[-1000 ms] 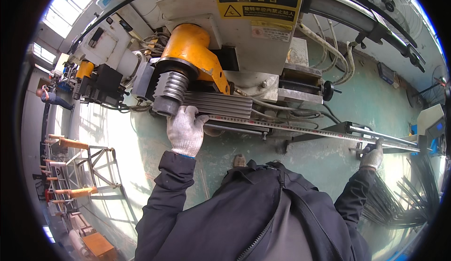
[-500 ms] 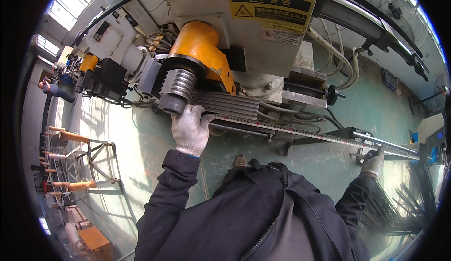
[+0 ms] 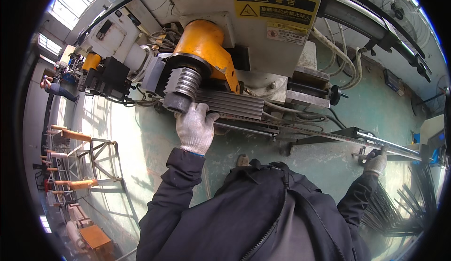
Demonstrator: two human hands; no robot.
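Note:
A long tape measure (image 3: pixel 305 130) stretches between my two hands along the front of a white machine. My left hand (image 3: pixel 195 128), in a pale knitted glove, is closed at the tape's left end, just below a ribbed steel die (image 3: pixel 183 85) under an orange arm (image 3: pixel 202 38). Its fingertips are partly hidden by the die's lower dark collar. Far to the right, my gloved right hand (image 3: pixel 376 162) is closed around the tape's other end, where a small dark part shows between the fingers. Steel rails (image 3: pixel 390 144) run beside that hand.
A grey ribbed block (image 3: pixel 230 103) lies beside the die. The machine body (image 3: pixel 277 45) carries a yellow warning label. A black handwheel (image 3: pixel 336 95) sticks out. Bundled dark rods (image 3: pixel 399 204) lie at right; a rack (image 3: pixel 94 162) stands at left, with a person (image 3: pixel 58 88) beyond.
The tape has turned, so its markings show less plainly. Both hands keep their places at its ends while the whole view shifts slightly.

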